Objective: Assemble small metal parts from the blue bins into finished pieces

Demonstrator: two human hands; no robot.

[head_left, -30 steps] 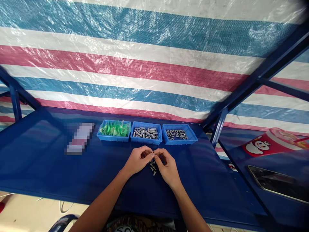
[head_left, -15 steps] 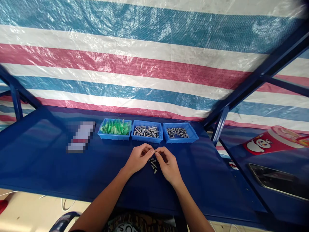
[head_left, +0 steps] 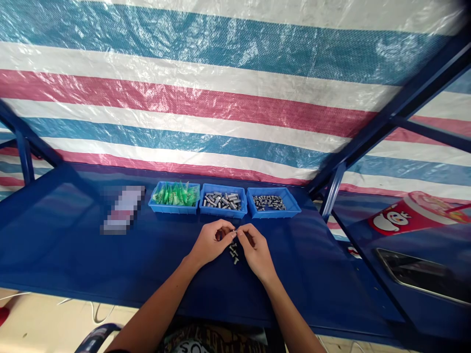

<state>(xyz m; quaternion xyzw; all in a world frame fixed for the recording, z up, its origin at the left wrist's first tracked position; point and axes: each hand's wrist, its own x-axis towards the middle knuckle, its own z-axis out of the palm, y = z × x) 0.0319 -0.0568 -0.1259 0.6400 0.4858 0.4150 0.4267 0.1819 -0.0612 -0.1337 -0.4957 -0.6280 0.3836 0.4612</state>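
**Fingertips meet at a small piece (head_left: 234, 230) above the blue table (head_left: 91, 269)!**

Big picture first: a striped sheet (head_left: 184, 98) in red, white and blue fills the whole backdrop, and that table stretches out in front of it. Over on the right, past the blue frame (head_left: 368, 135), there's a red cup (head_left: 390, 219) and, nearer us, a dark phone (head_left: 419, 274). Three blue trays line up side by side: green packets in the left tray (head_left: 174, 211), metal cylinders in the middle tray (head_left: 222, 214), little dark fittings in the right tray (head_left: 274, 214).

Now the hands, front and centre, just this side of the trays! Left hand (head_left: 211, 242) and right hand (head_left: 256, 250), fingers curled, thumbs and forefingers pinching the small piece between them; it's mostly hidden, so its shape can't be told. And smallest of all, loose screw-like bits (head_left: 234, 252), clustered on the tabletop between the hands.
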